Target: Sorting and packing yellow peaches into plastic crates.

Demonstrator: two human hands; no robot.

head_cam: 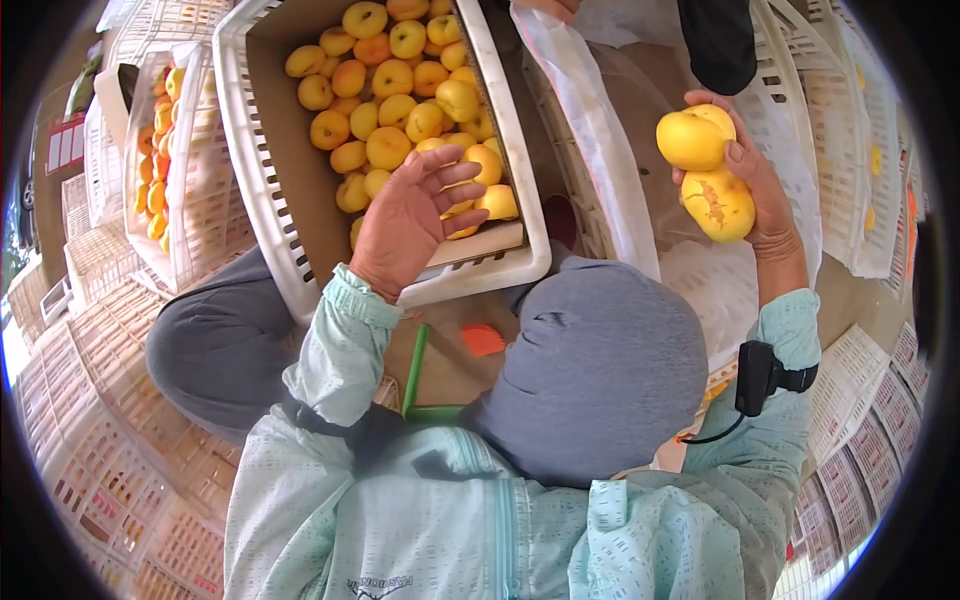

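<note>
A white plastic crate with a cardboard lining stands before me, holding many yellow flat peaches. Over its near end is my left hand, empty, palm up and fingers spread. On the right, my right hand grips flat peaches, at least two. The lower peach bears a rough brown scar on its skin; the upper peach looks smooth on the side I see. Beneath that hand is a second crate lined with translucent plastic film.
Another person's hand and dark sleeve reach in at the top. More crates of orange fruit stand at left, with stacked crates behind them. Between my knees are a green bar and an orange scrap.
</note>
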